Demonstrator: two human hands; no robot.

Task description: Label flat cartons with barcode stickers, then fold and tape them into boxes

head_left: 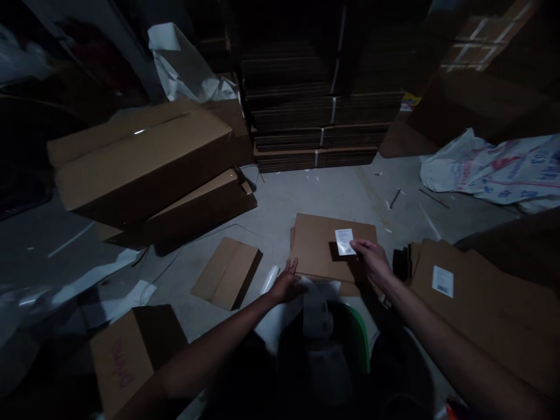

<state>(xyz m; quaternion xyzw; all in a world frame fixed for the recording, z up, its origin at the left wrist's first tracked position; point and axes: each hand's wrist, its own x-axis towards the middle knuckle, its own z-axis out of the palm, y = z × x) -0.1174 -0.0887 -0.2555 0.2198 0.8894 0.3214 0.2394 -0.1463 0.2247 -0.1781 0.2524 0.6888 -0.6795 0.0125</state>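
A: From the head view, what is seen?
B: A white label (343, 239) is pinched in the right hand (373, 258), held above the flat cardboard (317, 242) on the floor (324, 192)!
A: And the left hand (285, 284)?
B: The near-left corner is touched by its fingers; whether anything is gripped cannot be told.
A: Progress?
B: A second label (443, 281) is already borne by the right-side cardboard stack (490, 321); the pinched one, seemingly, is not yet laid flat.

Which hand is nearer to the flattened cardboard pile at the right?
Right. The right hand, holding a label, is left of the cardboard pile; the left hand is farther left, at a cardboard sheet.
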